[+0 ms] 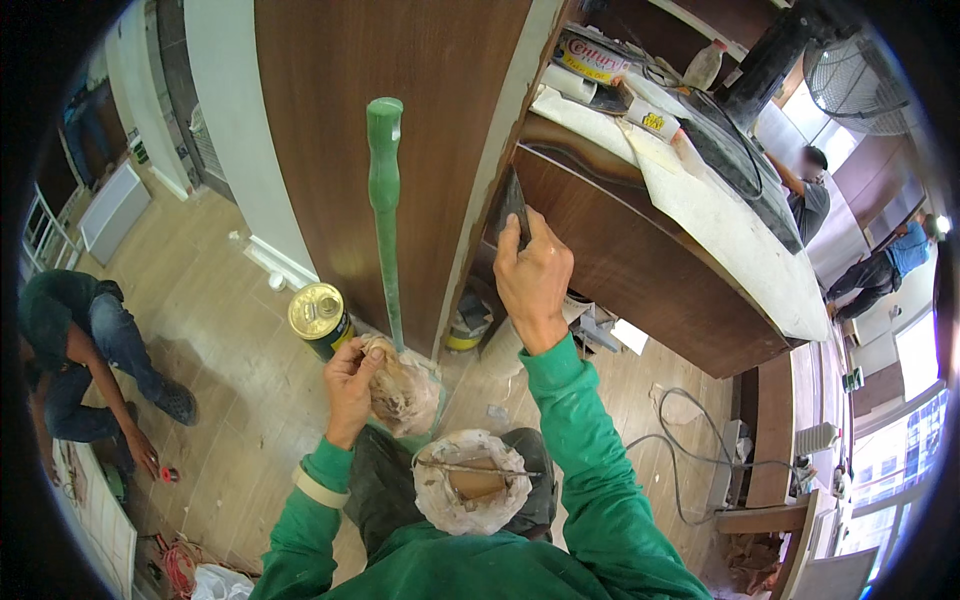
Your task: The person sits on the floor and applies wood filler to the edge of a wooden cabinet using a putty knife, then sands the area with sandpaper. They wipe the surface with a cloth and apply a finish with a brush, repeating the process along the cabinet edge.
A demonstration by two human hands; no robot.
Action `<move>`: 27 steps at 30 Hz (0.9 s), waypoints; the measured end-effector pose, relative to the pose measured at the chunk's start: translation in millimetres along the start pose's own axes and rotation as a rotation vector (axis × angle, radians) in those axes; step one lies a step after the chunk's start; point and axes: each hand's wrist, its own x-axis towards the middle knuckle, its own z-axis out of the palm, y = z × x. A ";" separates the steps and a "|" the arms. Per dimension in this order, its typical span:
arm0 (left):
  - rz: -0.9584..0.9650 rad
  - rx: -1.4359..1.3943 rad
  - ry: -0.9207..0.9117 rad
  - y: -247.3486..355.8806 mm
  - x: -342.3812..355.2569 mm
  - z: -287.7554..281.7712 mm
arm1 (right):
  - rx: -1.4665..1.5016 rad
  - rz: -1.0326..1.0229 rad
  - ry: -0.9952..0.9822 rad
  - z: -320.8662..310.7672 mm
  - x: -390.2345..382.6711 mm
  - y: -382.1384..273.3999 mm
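Observation:
My right hand (pixel 533 268) is closed around a dark flat blade (pixel 514 205), which looks like a putty knife. The blade lies against the inner corner where a tall brown wood panel (pixel 390 60) meets the counter's brown front panel (pixel 640 255). My left hand (pixel 350 385) grips a crumpled, stained beige rag (pixel 405 392). Just left of it stands a round can with a gold lid (pixel 318 312). A green long-handled tool (pixel 384 200) stands upright before the panel, its base partly hidden by the rag. Between my knees is a plastic-lined container (pixel 450 515) with a stick lying across it.
Paper sheeting (pixel 720 240) covers the counter, which bears a can (pixel 590 62), a small box (pixel 652 120), a bottle (pixel 705 65) and a fan (pixel 858 85). A cable (pixel 672 415) snakes over the floor. One person (pixel 90 350) crouches at left; two others work at far right.

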 end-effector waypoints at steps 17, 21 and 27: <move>-0.153 -0.156 0.081 0.4 4.5 12.1 | 0.020 -0.022 -0.030 -15.7 13.8 -2.4; -0.199 -0.158 0.108 7.1 4.4 14.4 | 0.121 0.139 -0.090 -34.3 -14.0 5.1; -0.235 -0.090 0.099 17.9 -5.0 1.3 | 1.427 1.072 -0.240 -34.8 -34.7 8.4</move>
